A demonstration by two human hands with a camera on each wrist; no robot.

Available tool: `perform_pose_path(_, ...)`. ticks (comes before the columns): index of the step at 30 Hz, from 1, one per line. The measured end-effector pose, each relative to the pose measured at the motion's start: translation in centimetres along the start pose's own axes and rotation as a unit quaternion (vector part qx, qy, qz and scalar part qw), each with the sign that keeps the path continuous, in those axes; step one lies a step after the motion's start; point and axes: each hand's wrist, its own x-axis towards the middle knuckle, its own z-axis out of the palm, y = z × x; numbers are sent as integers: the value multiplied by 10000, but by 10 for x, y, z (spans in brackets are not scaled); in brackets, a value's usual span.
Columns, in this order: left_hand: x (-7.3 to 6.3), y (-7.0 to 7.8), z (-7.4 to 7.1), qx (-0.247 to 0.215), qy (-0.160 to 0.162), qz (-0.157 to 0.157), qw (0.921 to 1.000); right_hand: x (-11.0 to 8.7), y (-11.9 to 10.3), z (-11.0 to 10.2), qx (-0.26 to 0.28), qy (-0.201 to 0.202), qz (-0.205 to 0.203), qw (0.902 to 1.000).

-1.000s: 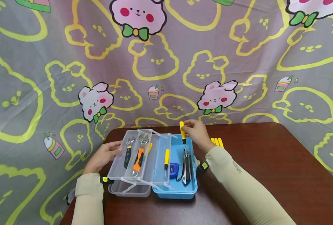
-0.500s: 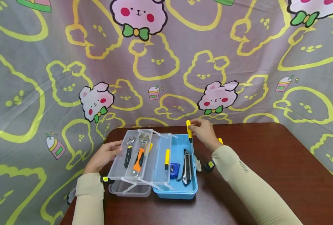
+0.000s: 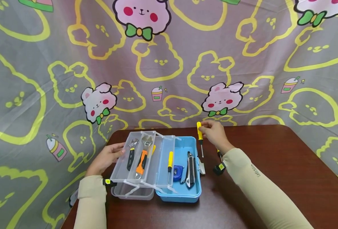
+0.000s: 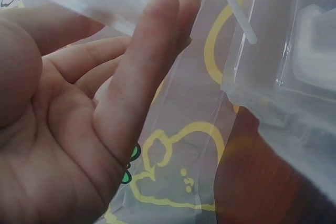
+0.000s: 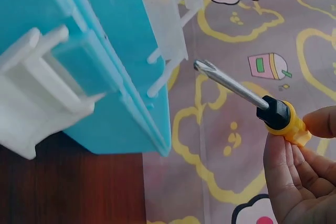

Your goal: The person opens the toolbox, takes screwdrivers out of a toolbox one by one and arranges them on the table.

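My right hand (image 3: 214, 132) pinches the yellow handle of a Phillips screwdriver (image 3: 199, 130), its shaft pointing down just beyond the blue toolbox's right side. In the right wrist view the cross tip (image 5: 205, 66) is plainly seen. My left hand (image 3: 109, 157) holds the left edge of the clear upper tray (image 3: 119, 174), with thumb and fingers at its rim. That tray carries a black-handled adjustable wrench (image 3: 131, 159) and an orange-handled one (image 3: 141, 162). Another yellow screwdriver (image 3: 170, 165) lies in the neighbouring tray. A box cutter (image 3: 190, 171) and blue tape measure (image 3: 178, 173) sit in the blue toolbox (image 3: 177, 198).
A white latch (image 3: 201, 167) sticks out from the toolbox's right side. Partly hidden by the right wrist, a yellow-and-black tool (image 3: 219, 154) lies on the dark wooden table (image 3: 272, 159). A patterned curtain (image 3: 183, 63) hangs behind the table.
My right hand has moved rightward with the screwdriver, from above the toolbox's open compartment to beyond its right wall. My left hand stays at the clear tray.
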Motion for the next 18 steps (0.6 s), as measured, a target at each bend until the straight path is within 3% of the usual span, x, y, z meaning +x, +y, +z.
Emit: perform_pose_path(18, 1, -2, 0, 115, 87, -59, 9999, -2, 12, -22, -106, 88, 148, 9998)
